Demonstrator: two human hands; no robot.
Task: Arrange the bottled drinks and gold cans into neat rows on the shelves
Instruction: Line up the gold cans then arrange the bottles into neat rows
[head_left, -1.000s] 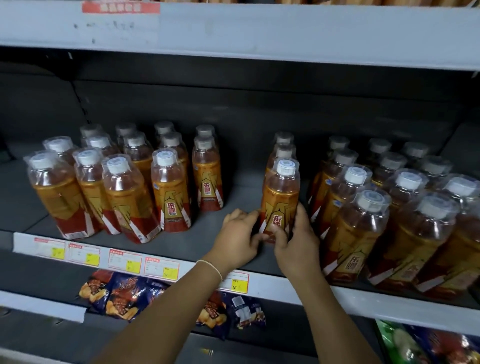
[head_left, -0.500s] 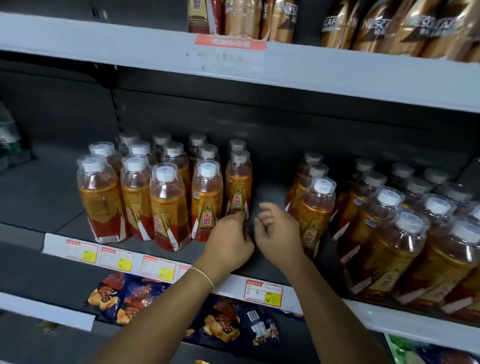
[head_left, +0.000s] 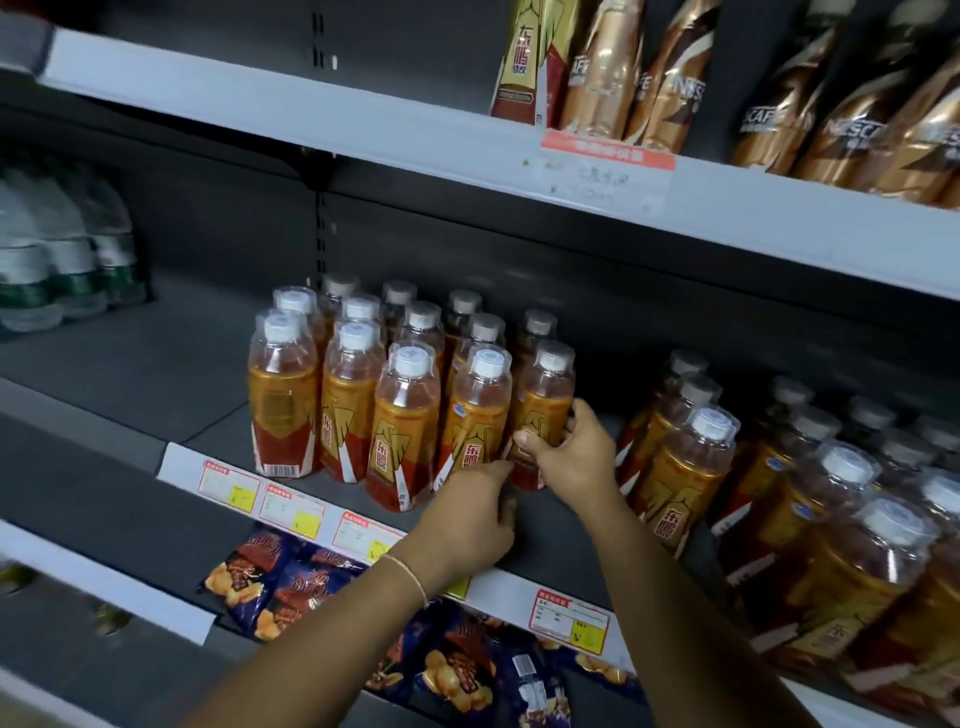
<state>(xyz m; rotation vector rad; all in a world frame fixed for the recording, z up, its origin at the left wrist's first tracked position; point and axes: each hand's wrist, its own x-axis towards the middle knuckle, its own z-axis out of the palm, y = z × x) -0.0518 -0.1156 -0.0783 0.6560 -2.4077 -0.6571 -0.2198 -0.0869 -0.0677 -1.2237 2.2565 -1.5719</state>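
both hands have left the bare gap between the two bottle clusters: the right hand (head_left: 569, 460) now wraps thumb and fingers around the lower label of the amber drink bottle (head_left: 545, 400) at the right front corner of the left cluster (head_left: 353, 395). that bottle stands upright on the dark middle shelf (head_left: 119, 374), touching its neighbour bottle (head_left: 480, 410) at nine o'clock. the left hand (head_left: 470, 525), a thin bracelet (head_left: 410, 574) on its wrist, reaches to the neighbour's base; whether its blurred fingers hold anything i cannot tell. each clear bottle carries amber liquid up to the shoulder, a white cap under a clear cover and a gold and red label. the right cluster (head_left: 810, 499) of the same bottles sits at three o'clock of the hands, apart from the held bottle. on the upper shelf (head_left: 363, 124), at one o'clock, stand gold nescafe cans (head_left: 841, 109) and beside them a gold and red can (head_left: 530, 57). water bottles (head_left: 57, 260) with green labels sit at far nine o'clock. price tags (head_left: 293, 506) line the shelf edge, and snack bags (head_left: 291, 577) lie on the shelf below at six o'clock.
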